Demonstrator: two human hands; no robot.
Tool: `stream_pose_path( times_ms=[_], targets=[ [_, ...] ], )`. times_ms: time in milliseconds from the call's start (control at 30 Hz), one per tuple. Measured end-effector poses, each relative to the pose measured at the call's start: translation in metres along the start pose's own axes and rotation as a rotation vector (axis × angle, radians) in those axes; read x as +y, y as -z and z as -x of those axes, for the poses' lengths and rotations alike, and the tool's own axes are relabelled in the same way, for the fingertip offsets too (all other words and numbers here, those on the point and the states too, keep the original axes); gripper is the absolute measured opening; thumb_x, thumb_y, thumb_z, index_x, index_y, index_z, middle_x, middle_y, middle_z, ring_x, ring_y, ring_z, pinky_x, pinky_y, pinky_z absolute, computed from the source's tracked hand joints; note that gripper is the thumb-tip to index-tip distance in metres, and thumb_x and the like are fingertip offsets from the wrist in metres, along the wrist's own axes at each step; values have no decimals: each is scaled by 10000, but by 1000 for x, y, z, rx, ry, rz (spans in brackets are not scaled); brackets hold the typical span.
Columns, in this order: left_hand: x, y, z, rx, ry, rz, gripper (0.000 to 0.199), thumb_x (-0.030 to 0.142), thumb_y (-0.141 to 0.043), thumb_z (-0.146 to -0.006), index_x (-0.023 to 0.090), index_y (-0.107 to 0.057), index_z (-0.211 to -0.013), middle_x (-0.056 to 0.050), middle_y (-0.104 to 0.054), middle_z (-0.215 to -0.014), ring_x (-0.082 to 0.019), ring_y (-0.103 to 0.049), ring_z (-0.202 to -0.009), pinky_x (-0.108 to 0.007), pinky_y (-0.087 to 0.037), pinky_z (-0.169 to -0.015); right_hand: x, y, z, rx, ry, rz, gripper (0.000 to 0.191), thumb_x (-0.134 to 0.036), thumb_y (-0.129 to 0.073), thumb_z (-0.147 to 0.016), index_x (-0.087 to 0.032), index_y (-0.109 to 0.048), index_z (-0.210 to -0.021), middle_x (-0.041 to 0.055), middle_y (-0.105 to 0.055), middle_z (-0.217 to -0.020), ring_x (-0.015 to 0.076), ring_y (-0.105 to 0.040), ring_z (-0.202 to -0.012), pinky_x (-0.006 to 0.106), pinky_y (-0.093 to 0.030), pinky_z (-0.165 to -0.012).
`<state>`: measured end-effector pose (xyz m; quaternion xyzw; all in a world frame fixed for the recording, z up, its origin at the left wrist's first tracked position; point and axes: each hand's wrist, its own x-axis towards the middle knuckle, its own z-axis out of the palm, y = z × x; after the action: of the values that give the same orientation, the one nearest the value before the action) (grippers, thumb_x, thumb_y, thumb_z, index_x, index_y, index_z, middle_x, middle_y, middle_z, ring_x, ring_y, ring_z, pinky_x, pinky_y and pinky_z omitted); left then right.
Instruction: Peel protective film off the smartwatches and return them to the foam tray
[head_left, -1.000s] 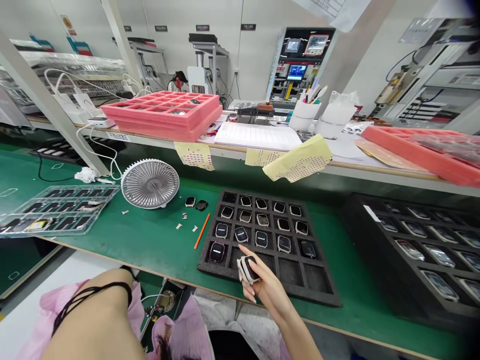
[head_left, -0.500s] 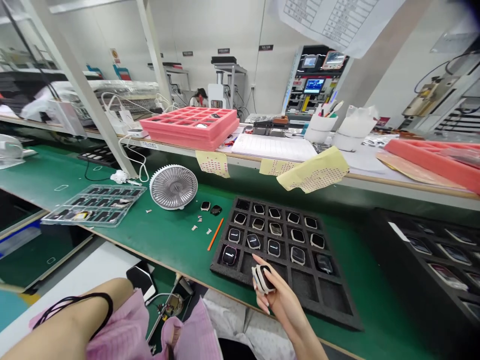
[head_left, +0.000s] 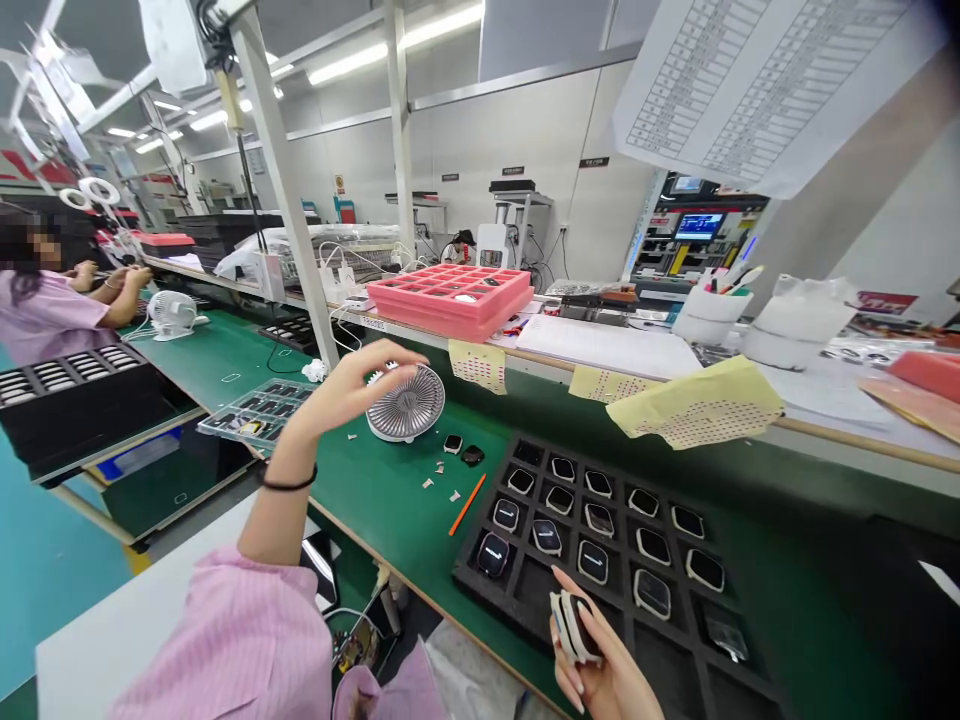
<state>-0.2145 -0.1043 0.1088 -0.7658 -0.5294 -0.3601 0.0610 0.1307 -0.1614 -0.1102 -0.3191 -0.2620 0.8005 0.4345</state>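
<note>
1. At your far left, a co-worker in pink has come into view, with a small white fan alongside and a black tray of pale-edged pieces in front
2. Nearer you lies a clear plastic tray of dark parts, partly covered by your raised left arm
3. Your left hand, out of view half a second ago, is now up in front of the grey fan, blocking part of its grille; thumb and fingers stand a narrow gap apart with nothing seen between them, and whether they touch the fan you cannot tell
4. Behind, a pink foam tray sits on the shelf; on the green bench below, a light-rimmed watch, a dark watch, small pale parts and an orange stick lie as before
5. Next comes the black foam tray, rows of watches in its compartments
6. Your right hand still grips a stack of watches over that tray's near side, thumb and fingers snug around it, hiding compartments beyond
7. Above, a yellow sheet droops from the shelf edge, and at upper right a printed sheet hangs, more of it showing than before
</note>
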Motion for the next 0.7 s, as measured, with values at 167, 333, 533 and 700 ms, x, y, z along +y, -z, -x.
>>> stream_pose_path(
  times_ms=[167,333,533,700],
  targets=[
    [-75,-46,-19,50,471,-201,463,469,-463,-903,148,-561,-1222,-131,-589,-1251,-269,-529,-1149,-383,-390,-1003,-1,0,3,32,12,-10,558,-489,-721,-731,-256,-562,-1212,1,-574,-659,66,-371,-409,213,-284,-396],
    [-125,-73,-9,24,617,-101,470,498,-408,-911,189,-575,-1222,-72,-608,-1272,-256,-555,-1129,-313,-402,-964,-3,-1,4,68,8,4,603,-494,-710,-738,-249,-522,-1256,8,-580,-682,67,-378,-418,218,-285,-410],
    [-144,-72,-8,-8,497,3,470,494,-422,-897,195,-591,-1218,-48,-607,-1280,-241,-550,-1146,-307,-389,-991,-4,-8,4,73,-6,10,698,-500,-679,-763,-240,-417,-1356,-1,-565,-673,80,-379,-423,241,-291,-428],
    [-132,-77,-2,179,354,-179,491,451,-460,-893,137,-533,-1264,-147,-555,-1288,-273,-508,-1186,-395,-390,-999,-5,-13,4,88,-29,7,656,-482,-639,-805,-230,-405,-1364,4,-570,-693,85,-378,-434,256,-310,-444]
  ],
)
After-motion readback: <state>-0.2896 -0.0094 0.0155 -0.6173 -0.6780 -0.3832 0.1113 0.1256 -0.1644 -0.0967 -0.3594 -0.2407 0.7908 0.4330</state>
